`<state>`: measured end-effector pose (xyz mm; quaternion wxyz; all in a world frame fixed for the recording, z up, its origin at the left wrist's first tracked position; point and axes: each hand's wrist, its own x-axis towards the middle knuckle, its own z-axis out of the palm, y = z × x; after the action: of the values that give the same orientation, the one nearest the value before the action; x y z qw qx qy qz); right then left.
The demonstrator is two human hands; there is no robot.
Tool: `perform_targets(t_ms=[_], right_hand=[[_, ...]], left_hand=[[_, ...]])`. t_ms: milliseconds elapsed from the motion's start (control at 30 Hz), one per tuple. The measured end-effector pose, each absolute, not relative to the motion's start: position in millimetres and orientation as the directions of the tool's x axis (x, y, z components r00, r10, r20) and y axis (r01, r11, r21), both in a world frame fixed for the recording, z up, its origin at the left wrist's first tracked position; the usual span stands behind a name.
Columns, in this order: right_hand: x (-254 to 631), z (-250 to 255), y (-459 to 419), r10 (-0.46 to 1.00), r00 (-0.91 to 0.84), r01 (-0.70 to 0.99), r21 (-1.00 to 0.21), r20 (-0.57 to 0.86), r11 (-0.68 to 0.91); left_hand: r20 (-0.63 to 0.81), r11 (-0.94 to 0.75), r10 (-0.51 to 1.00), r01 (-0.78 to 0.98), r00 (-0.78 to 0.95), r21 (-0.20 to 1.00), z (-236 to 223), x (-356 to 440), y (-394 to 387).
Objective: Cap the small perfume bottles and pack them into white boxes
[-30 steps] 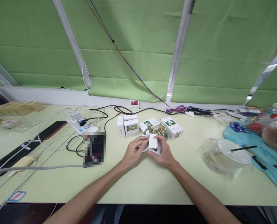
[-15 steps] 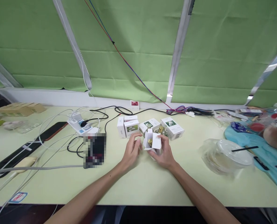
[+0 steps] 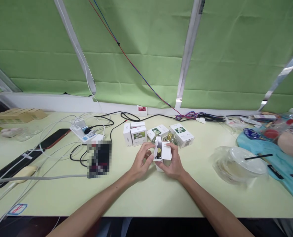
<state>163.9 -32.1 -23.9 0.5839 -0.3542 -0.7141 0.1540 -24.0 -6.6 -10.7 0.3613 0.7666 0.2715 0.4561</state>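
A small white carton [image 3: 166,152] stands with its top flaps up, and a bottle with a gold cap [image 3: 159,151] shows inside it. My right hand [image 3: 174,164] grips the carton from the right, thumb at the front and fingers behind the flap. On the left side, my left hand [image 3: 141,162] is curled with fingertips and thumb at the carton's edge, pinching a side flap. Just behind are glass bottles with gold caps [image 3: 169,136], partly hidden by the carton. Closed white cartons with flower pictures stand at the left [image 3: 139,135] and lie behind [image 3: 182,134].
A power strip [image 3: 83,133] with tangled cables and a dark device [image 3: 103,159] lie left. At right are a lidded round container [image 3: 246,161] in plastic and a blue mat [image 3: 250,143] bearing mixed items. Black cables [image 3: 158,116] run along the back; a pink-flower carton [image 3: 141,111] stands there.
My left hand has moved right, from beside the carton to its left edge. The carton's side flap there has been folded inward or upright. My right hand keeps its hold.
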Motion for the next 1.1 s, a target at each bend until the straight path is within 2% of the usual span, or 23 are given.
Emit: perform_targets(t_ms=[400, 767, 1100], right_hand=[[168, -27, -32, 0.729, -0.071, 0.319, -0.677, 0.681, 0.663], [169, -28, -31, 0.743, -0.061, 0.348, -0.684, 0.666, 0.641], [168, -27, -32, 0.756, -0.068, 0.321, -0.703, 0.651, 0.634]], left_hand=[[0.429, -0.566, 0.757, 0.165, 0.493, 0.808, -6, -26, -9], [0.411, -0.568, 0.735, 0.158, 0.539, 0.808, -5, -28, -8], [0.378, -0.506, 0.788, 0.162, 0.486, 0.847, 3, -22, -13]])
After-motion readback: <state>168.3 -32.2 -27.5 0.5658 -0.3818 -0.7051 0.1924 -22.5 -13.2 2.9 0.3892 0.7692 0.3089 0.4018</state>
